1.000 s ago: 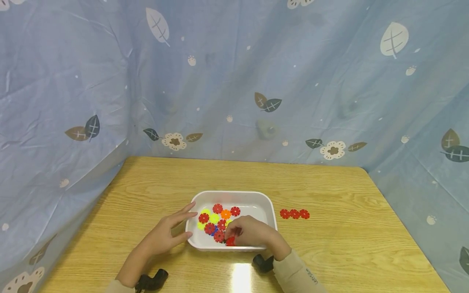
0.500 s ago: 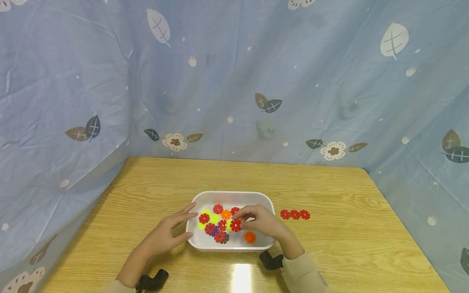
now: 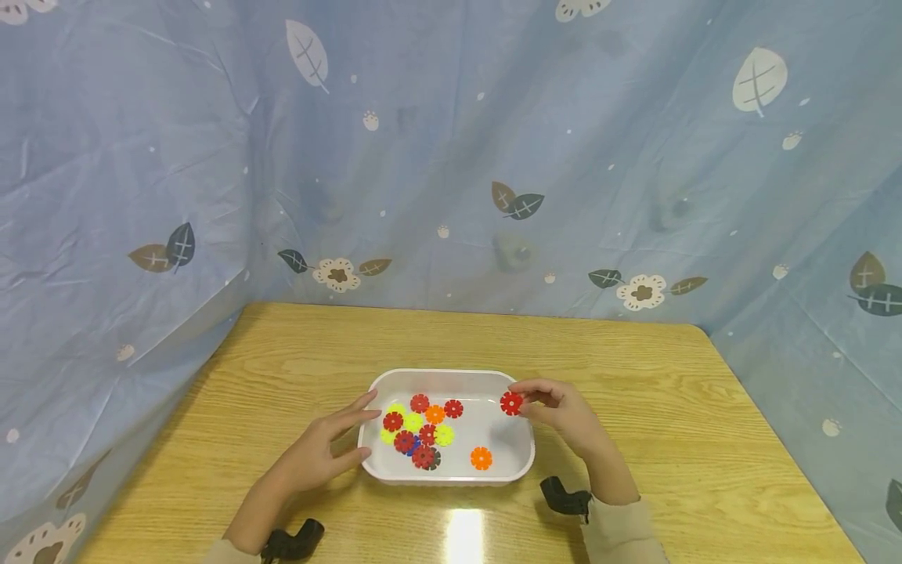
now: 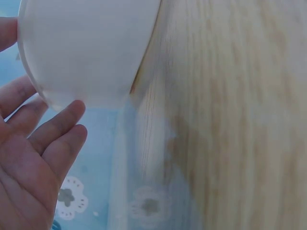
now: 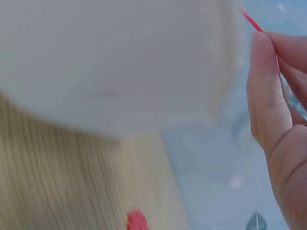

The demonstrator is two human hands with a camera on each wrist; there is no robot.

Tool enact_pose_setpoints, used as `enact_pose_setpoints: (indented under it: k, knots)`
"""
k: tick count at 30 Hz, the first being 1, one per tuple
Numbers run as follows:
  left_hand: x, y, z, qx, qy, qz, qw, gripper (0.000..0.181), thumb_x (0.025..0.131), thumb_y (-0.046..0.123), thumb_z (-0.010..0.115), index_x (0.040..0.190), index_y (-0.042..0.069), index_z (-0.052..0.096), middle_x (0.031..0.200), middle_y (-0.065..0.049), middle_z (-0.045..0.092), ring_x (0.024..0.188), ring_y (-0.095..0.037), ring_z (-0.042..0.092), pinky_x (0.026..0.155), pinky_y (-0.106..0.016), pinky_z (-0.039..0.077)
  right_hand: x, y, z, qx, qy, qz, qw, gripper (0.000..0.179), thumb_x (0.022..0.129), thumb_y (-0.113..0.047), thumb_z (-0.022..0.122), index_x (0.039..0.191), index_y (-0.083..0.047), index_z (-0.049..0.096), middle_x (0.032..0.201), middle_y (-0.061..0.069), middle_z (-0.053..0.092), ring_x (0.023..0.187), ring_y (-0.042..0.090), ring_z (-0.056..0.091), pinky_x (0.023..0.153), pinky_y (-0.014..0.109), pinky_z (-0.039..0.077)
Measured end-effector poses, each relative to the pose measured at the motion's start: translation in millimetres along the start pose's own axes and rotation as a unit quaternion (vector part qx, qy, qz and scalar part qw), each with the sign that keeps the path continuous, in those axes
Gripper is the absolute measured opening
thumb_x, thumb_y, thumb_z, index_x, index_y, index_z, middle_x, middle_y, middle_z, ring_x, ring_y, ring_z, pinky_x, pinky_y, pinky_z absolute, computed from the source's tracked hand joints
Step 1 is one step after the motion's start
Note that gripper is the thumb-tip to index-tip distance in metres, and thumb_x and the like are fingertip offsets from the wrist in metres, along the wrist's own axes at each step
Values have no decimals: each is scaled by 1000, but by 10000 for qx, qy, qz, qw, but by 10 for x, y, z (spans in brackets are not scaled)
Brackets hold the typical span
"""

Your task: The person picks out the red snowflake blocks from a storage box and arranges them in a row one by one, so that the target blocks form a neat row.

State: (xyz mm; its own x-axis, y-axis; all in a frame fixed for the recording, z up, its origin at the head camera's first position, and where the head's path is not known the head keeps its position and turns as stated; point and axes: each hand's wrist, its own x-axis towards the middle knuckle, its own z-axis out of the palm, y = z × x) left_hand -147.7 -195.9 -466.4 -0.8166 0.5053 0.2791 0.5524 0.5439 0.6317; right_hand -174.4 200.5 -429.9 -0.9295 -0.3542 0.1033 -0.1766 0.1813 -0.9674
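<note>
My right hand (image 3: 572, 419) pinches a red notched snowflake disc (image 3: 511, 403) between thumb and fingertips, over the right rim of the white tray (image 3: 519, 470). In the right wrist view the held disc (image 5: 251, 19) shows edge-on as a thin red line. My left hand (image 3: 319, 452) rests against the tray's left end, its fingers spread and fairly straight; the left wrist view has the fingertips (image 4: 72, 112) by the outer wall. Inside the tray lie several red discs (image 3: 454, 408), yellow discs (image 3: 444, 435), orange discs (image 3: 481, 458) and a partly covered blue one.
Beneath the tray is a wooden table (image 3: 655, 439), backed by a blue leaf-patterned cloth (image 3: 423, 157). A red piece (image 5: 137, 220) on the table shows in the right wrist view; the head view has my right hand over that spot. Black wrist devices (image 3: 294, 540) sit below both hands.
My right hand has lifted a red disc from the tray's near middle and carried it right to the rim. An orange disc there is uncovered. My left hand stays put.
</note>
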Motion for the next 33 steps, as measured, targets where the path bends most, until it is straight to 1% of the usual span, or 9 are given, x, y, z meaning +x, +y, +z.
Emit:
enact_pose_setpoints:
  k: [3,5,8,13,17,21,23,29,33]
  knots:
    - [-5,-4,0,-17,-12,-11,10000,47,88,23,67,132,12,56,153,-5,34,135,-32,39,104,-51,41,-78,55,-149,229,397,-119,9989,31,87,-1,63,115,11,59,97,-6,66,82,4,60,68,21,55]
    - [0,-9,3,-35,-32,-4,10000,47,88,23,67,132,12,55,153,-5,34,136,-32,38,104,-51,41,-142,100,-253,406,716,-125,9965,30,87,3,60,116,11,59,96,-10,66,82,3,59,67,20,54]
    - [4,-19,8,-72,-48,-29,10000,47,89,23,67,133,13,56,153,-4,34,136,-31,38,104,-49,42,-226,157,-398,711,1123,-120,9911,29,88,8,56,117,6,61,100,-12,65,88,1,57,73,17,54]
    - [2,-25,12,-119,-57,-38,9999,47,88,23,67,133,13,56,153,-4,34,136,-31,38,105,-47,42,-333,228,-584,1020,1610,-79,9816,28,90,6,56,114,-5,66,100,-11,64,90,1,58,77,14,53]
    - [-2,-21,12,-93,-37,-23,9999,47,88,23,67,132,13,56,152,-5,35,136,-32,39,104,-48,42,-392,289,-682,1313,1926,240,9722,28,90,4,58,113,-8,68,98,-12,65,90,1,60,78,15,53]
    - [-5,-13,11,-83,-11,-2,10000,47,88,23,68,132,12,56,152,-5,35,135,-32,39,104,-47,43,-428,353,-760,1477,2274,801,9592,27,90,1,60,111,-13,70,96,-13,65,88,0,61,78,14,54]
    - [-6,-7,8,-81,-8,-10,10000,47,87,22,68,132,12,56,153,-4,35,135,-32,39,103,-47,43,-446,386,-800,1301,2368,1119,9563,27,90,-2,61,113,-13,69,94,-16,64,87,-2,60,79,14,53]
    - [-8,-20,3,-69,-19,-30,10000,48,87,23,68,132,12,56,153,-4,35,135,-32,39,103,-47,43,-500,473,-884,-87,2326,1941,9530,42,93,-13,61,131,1,53,92,-22,60,86,-8,58,79,11,52]
    - [-6,-34,12,-78,-19,0,10000,47,88,23,68,132,12,56,152,-4,35,135,-31,39,104,-45,43,-518,530,-894,-672,2316,2087,9478,43,94,-12,58,133,4,50,101,-12,62,84,-11,56,76,10,51]
